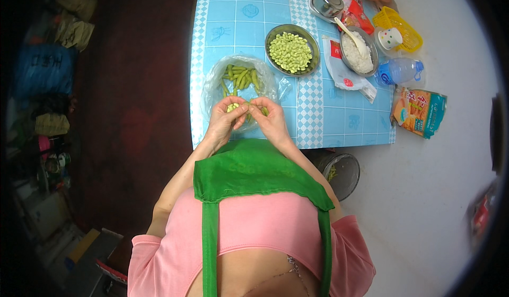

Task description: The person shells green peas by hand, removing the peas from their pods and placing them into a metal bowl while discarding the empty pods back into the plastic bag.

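Note:
Both my hands meet over the near part of a clear plastic bag [210,78] that lies spread on the table, with green soybean pods [242,77] in it. My left hand [226,116] cups several shelled beans [232,107] in its palm, and its thumb and finger pinch a pod [247,104]. At the other end of this pod are the fingertips of my right hand [269,116], and more green pods show by its fingers. Beyond the bag, to the right, stands a round metal bowl [316,60] filled with shelled green beans [290,51].
A metal bowl of rice [360,52] with a spoon, a flat plastic packet [342,72], a water bottle [399,71], a yellow basket [413,30] and a cereal bag [419,112] stand to the right. Below the table's near edge is a bin [350,177] holding pods.

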`<state>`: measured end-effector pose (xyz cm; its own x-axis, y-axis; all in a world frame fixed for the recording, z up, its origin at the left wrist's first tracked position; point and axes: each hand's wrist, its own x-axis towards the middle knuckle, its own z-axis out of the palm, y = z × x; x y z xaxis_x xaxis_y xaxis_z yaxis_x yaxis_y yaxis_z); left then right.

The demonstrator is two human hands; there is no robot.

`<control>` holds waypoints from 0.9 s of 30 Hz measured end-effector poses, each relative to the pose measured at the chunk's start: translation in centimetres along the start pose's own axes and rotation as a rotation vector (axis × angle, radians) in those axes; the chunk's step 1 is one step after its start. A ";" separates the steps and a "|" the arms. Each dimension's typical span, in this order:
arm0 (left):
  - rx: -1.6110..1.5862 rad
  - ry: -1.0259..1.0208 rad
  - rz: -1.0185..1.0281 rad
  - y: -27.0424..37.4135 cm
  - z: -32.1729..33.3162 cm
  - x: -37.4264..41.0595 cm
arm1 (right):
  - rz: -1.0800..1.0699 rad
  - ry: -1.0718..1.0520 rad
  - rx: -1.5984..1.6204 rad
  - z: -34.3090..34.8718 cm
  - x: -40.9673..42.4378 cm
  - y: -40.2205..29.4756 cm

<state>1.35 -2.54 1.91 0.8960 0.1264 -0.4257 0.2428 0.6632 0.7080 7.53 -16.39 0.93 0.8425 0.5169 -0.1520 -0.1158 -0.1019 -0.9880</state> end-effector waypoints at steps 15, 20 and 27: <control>0.031 0.043 -0.044 0.1 -0.6 -0.5 | 0.118 -0.029 0.031 -0.9 0.3 0.4; 0.002 0.093 -0.143 0.5 -2.3 -0.8 | 0.262 -0.104 0.416 -3.0 0.9 -0.7; -0.079 -0.085 -0.177 2.1 2.2 4.6 | 0.164 -0.225 0.808 -5.2 0.3 -0.2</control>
<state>6.79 -2.13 2.69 0.8709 -0.0575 -0.4881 0.3722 0.7256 0.5787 10.53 -20.65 1.22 0.6678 0.7137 -0.2115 -0.6385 0.4031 -0.6556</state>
